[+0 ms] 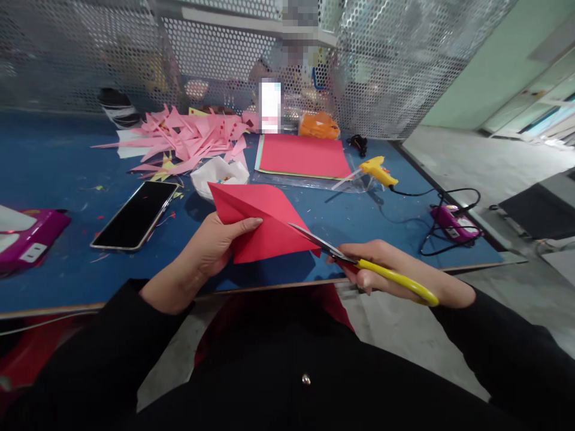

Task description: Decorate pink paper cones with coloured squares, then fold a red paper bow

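Observation:
My left hand grips a creased sheet of red paper by its left side, thumb on top and fingers underneath. The sheet is held above the front of the table. In my right hand is a pair of scissors with yellow handles, the fingers closed round them. Their metal blades point left, and the upper blade lies over the right part of the paper. The lower blade is partly hidden. Just behind the paper stands a white paper-lined bowl with small bits inside.
Pink paper scraps are heaped at the back left. A phone and a purple device lie to the left. Red sheets are stacked behind. A yellow glue gun, its cord and a purple power strip occupy the right.

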A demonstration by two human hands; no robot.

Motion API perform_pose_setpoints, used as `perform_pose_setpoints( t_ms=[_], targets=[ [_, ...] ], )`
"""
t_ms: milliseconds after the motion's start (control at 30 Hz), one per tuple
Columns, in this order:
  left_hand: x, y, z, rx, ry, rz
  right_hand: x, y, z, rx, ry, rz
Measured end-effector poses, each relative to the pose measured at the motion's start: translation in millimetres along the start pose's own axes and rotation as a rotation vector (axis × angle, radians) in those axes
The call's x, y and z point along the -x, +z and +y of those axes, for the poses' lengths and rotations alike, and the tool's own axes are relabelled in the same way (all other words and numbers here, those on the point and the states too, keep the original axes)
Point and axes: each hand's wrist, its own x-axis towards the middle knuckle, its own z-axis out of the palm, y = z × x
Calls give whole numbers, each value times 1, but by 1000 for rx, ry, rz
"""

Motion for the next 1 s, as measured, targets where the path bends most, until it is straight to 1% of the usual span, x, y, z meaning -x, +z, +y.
perform_pose_setpoints(
  t_ms=[133, 267, 367, 500, 700, 933, 1000],
  targets=[
    [1, -2, -1, -15, -6, 0, 0, 7, -5, -5, -4, 22],
    [2, -2, -1, -28, -16, 3, 1, 13, -8, -58, 6, 36],
    [2, -3, -1, -26, -30, 7, 3, 18, -8, -84, 18, 55],
    [2, -3, -3, -12, -11, 4, 5, 24, -6, -83, 20, 62],
    [2, -3, -2, -15, -3, 11, 6, 28, -4, -80, 56, 66],
    [3, -4, -3, -69, -32, 1, 5, 31, -1, -88, 27, 108],
    [4, -5, -3, -66, -31, -6, 7, 28, -3, -107, 20, 90]
  ],
)
